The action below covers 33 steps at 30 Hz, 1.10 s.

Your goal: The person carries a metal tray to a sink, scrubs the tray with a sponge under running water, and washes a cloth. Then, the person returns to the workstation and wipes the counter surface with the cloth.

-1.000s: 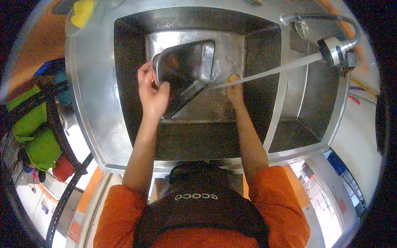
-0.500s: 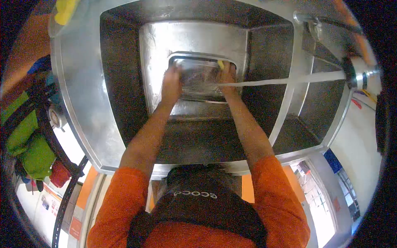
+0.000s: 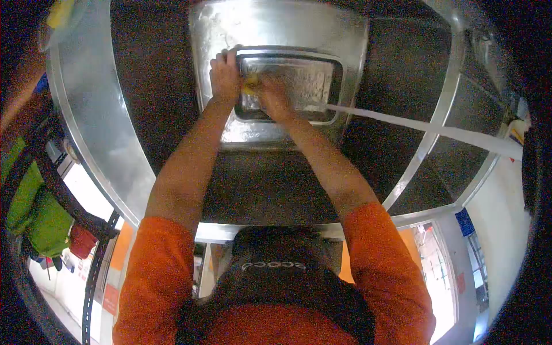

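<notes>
A rectangular metal tray with a rounded rim [image 3: 316, 80] rests at the bottom of a deep steel sink [image 3: 270, 178]. My left hand [image 3: 225, 77] grips the tray's left edge, its fingertips showing at the upper corner. Inside the tray, near its left side, my right hand [image 3: 275, 95] presses a yellow sponge [image 3: 249, 84] against the metal. Motion blurs the right fingers and part of the sponge. From the right, a stream of water [image 3: 402, 119] runs into the tray by its lower right part.
A steel divider [image 3: 428, 144] separates a second basin [image 3: 448, 167] on the right. The sink's flat metal ledge [image 3: 95, 109] lies to the left. Green cloth items [image 3: 49, 221] hang at the far left. A yellow object [image 3: 59, 14] is at the upper left.
My right hand has moved with the sponge from the tray's right side to its left. My left hand has shifted up along the left edge. The view has tilted and come closer.
</notes>
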### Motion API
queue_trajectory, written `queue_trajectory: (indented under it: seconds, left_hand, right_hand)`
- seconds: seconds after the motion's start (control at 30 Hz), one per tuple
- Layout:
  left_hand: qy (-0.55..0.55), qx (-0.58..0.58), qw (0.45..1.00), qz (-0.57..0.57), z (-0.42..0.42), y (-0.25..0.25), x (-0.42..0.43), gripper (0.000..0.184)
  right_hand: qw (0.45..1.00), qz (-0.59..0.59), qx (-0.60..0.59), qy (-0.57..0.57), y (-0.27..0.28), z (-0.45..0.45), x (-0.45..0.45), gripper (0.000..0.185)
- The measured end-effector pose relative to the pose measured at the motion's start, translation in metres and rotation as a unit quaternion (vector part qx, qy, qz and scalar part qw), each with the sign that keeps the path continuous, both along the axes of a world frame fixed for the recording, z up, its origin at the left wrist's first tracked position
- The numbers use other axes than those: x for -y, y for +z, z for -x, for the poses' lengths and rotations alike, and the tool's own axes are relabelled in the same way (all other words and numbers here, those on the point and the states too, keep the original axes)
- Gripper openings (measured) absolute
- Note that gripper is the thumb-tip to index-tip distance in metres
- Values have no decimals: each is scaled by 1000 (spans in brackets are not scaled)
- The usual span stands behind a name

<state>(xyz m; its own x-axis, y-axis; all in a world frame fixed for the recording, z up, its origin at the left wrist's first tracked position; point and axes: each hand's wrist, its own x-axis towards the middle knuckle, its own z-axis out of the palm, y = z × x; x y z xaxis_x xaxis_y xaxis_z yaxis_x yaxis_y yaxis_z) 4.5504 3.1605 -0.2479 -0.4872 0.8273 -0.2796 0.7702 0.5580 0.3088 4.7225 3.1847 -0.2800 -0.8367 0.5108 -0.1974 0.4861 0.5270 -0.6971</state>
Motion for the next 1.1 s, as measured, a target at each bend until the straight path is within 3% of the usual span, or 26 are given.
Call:
queue_trajectory:
  seconds: [0.1,0.2,0.27,0.33,0.4,0.47,0.53,0.57,0.63,0.67,0.73,0.77,0.8,0.83,0.87,0.9,0.93,0.97,1.0,1.03,1.07,1.1]
  left_hand:
    - [2,-42,999,35,-3,1,0,77]
    - [4,-50,998,47,-5,-6,3,74]
    - [1,-59,997,54,-5,-8,2,71]
    - [15,-61,996,56,-4,-16,2,67]
    - [21,-84,995,58,-9,-15,0,65]
    - [11,-79,996,44,-8,-8,-2,63]
    - [3,-65,997,37,-8,2,-1,64]
    - [4,-71,996,49,-8,-2,-2,65]
    - [11,-84,994,68,-4,-18,3,67]
    - [14,-89,995,48,-4,-21,8,66]
    - [15,-94,995,-1,-10,-18,7,65]
    - [25,-96,995,-19,-17,7,1,58]
    - [-5,-158,987,-6,-22,-3,2,52]
    - [-36,-61,995,-74,-30,-1,11,49]
    - [-60,-8,988,-141,-44,-8,18,48]
    - [-96,94,986,-102,-52,27,11,48]
    - [-80,116,971,-193,-75,-8,24,47]
    - [15,302,933,-195,-87,-13,22,31]
    - [86,364,922,-105,-98,-5,8,26]
    - [160,409,898,-12,-110,3,-5,25]
    - [189,443,876,10,-118,1,-14,25]
    - [193,465,864,12,-122,-2,-23,24]
  right_hand:
    - [988,-82,62,113,-2,10,13,30]
    - [967,-51,64,242,7,-22,-4,33]
    - [975,-113,56,185,-3,-28,-19,35]
    - [989,-75,57,113,-12,-21,-12,36]
    - [995,59,72,26,-8,-2,10,37]
    - [992,-19,47,119,-34,-16,31,35]
    - [978,195,72,-6,-27,-26,24,34]
    - [881,428,101,-175,6,-31,-4,34]
    - [858,432,88,-264,4,-66,-42,34]
    - [957,216,53,-186,-34,-99,-53,36]
    - [991,-5,52,-123,-52,-121,-52,40]
    - [985,-1,84,-149,-44,-110,-40,42]
    - [956,153,77,-236,-36,-96,-26,43]
    - [895,282,66,-339,-27,-83,-11,44]
    - [902,268,49,-335,-23,-83,-1,43]
    - [908,254,33,-331,-19,-83,10,42]
    - [929,190,-9,-317,-9,-85,10,40]
    - [944,122,-47,-302,1,-86,10,39]
    - [850,298,-149,-408,23,-85,2,38]
    - [779,386,-191,-456,44,-83,-11,37]
    - [691,459,-232,-508,65,-81,-24,36]
    - [677,458,-220,-532,84,-81,-39,35]
